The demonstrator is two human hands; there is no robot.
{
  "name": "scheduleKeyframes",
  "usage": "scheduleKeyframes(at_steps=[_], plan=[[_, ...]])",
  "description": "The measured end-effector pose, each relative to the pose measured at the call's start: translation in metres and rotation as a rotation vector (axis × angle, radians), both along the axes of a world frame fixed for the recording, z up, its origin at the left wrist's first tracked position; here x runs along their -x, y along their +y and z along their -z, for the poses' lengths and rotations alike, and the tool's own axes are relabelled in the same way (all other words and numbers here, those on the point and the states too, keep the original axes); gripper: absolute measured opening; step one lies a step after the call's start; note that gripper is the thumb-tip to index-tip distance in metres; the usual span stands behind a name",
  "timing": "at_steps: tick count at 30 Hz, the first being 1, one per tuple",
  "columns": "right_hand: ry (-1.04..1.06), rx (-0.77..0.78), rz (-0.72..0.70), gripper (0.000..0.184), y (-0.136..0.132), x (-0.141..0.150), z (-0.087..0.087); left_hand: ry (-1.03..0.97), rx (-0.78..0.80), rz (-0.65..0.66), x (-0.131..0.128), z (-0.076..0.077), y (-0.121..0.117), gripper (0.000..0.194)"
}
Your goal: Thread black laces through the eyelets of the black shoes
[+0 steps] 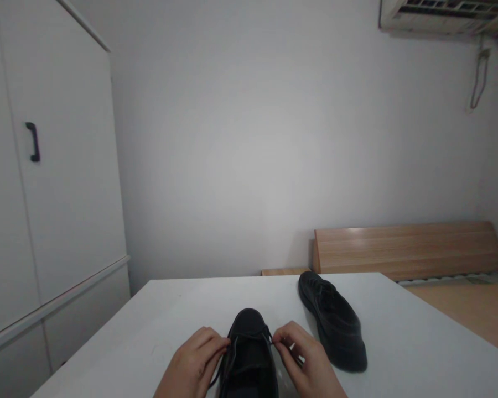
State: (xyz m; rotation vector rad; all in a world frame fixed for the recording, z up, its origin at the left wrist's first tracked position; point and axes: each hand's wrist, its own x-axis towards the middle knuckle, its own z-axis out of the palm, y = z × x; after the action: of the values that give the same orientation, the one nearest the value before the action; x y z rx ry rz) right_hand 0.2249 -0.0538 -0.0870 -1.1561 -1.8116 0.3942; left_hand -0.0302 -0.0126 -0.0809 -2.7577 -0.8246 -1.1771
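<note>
A black lace-up shoe (249, 321) lies on the white table (166, 309) in front of me, toe pointing away, its near end cut off by the frame. My left hand (197, 359) is closed in a pinch at the left edge of the lacing, with a dark lace end hanging below the fingers. On the other side, my right hand (305, 356) pinches a black shoelace (269, 334) beside the eyelets. Further right rests a second black shoe (334, 320), untouched, its laces in place.
A white cabinet (74, 182) with a dark handle (33, 142) stands at the left. Behind the table are a pale wall (240, 138) and, to the right, a wooden headboard (406, 249). An air conditioner (440, 19) hangs at the upper right.
</note>
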Motion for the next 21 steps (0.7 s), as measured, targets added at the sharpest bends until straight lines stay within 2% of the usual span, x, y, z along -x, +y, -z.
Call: scheduleKeyframes(at_steps=[4, 7, 13, 18, 21], plan=[[-0.022, -0.036, -0.001, 0.021, -0.002, 0.003, 0.001, 0.078, -0.143, -0.055, -0.002, -0.002, -0.002, 0.025], [-0.042, -0.069, -0.011, 0.020, -0.003, 0.004, 0.000, 0.112, -0.186, -0.080, -0.003, -0.005, -0.005, 0.027], [-0.066, -0.111, -0.035, 0.021, -0.005, 0.003, -0.005, 0.045, -0.148, -0.023, -0.003, -0.013, -0.010, 0.027], [-0.058, -0.096, 0.027, 0.021, -0.007, 0.007, -0.004, 0.055, -0.173, -0.047, -0.003, -0.010, -0.008, 0.024], [-0.026, -0.068, 0.024, 0.019, -0.008, 0.010, -0.005, 0.042, -0.124, -0.053, -0.003, -0.008, -0.008, 0.024]])
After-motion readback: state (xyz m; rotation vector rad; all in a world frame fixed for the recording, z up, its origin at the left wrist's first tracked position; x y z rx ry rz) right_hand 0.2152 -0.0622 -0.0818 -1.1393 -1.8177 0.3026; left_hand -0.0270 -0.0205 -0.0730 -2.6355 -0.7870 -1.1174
